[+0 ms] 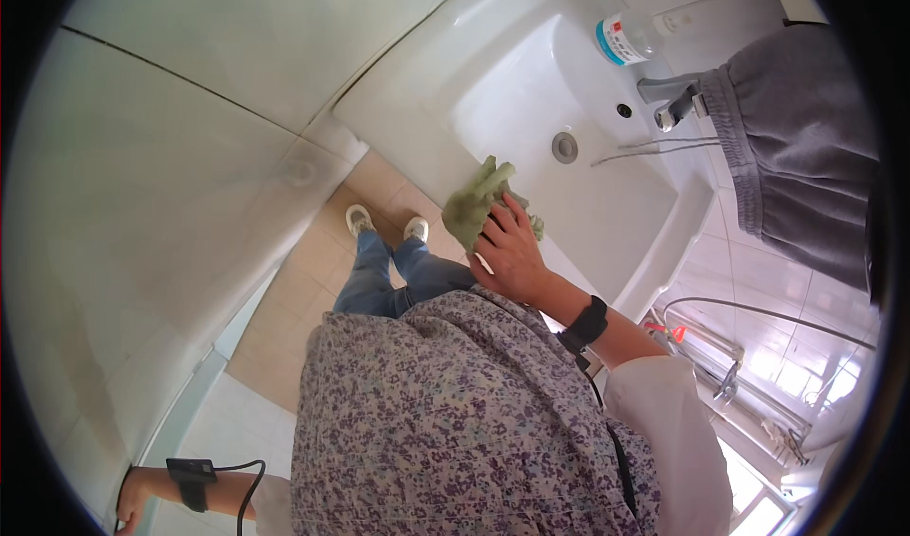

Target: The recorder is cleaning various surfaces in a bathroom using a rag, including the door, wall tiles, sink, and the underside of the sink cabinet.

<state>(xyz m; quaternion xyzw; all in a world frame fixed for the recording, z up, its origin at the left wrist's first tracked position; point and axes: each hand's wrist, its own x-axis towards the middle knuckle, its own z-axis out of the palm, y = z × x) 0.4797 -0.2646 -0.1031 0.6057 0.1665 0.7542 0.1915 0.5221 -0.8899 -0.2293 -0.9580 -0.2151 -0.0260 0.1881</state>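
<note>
My right hand [508, 252] has its fingers around a crumpled green cloth [473, 212] and presses it against the near rim of a white ceramic washbasin [398, 102]. Folds of the cloth stick out on both sides of my fingers. Far off at the lower left, my left hand [131, 500] is beside the tiled wall and partly cut off by the dark picture rim; whether it grips anything is hidden. In the basin lie the round drain [564, 148] and an overflow hole [624, 111]. A chrome faucet [672, 102] stands at its back edge.
A clear plastic bottle with a blue-edged label [625, 38] stands on the basin's back ledge. Grey gathered fabric [796, 138] hangs over the faucet, its drawstrings [661, 148] trailing into the basin. A hose [768, 308] and metal wall fittings [729, 383] are at the right. Tiled wall [178, 180] rises left.
</note>
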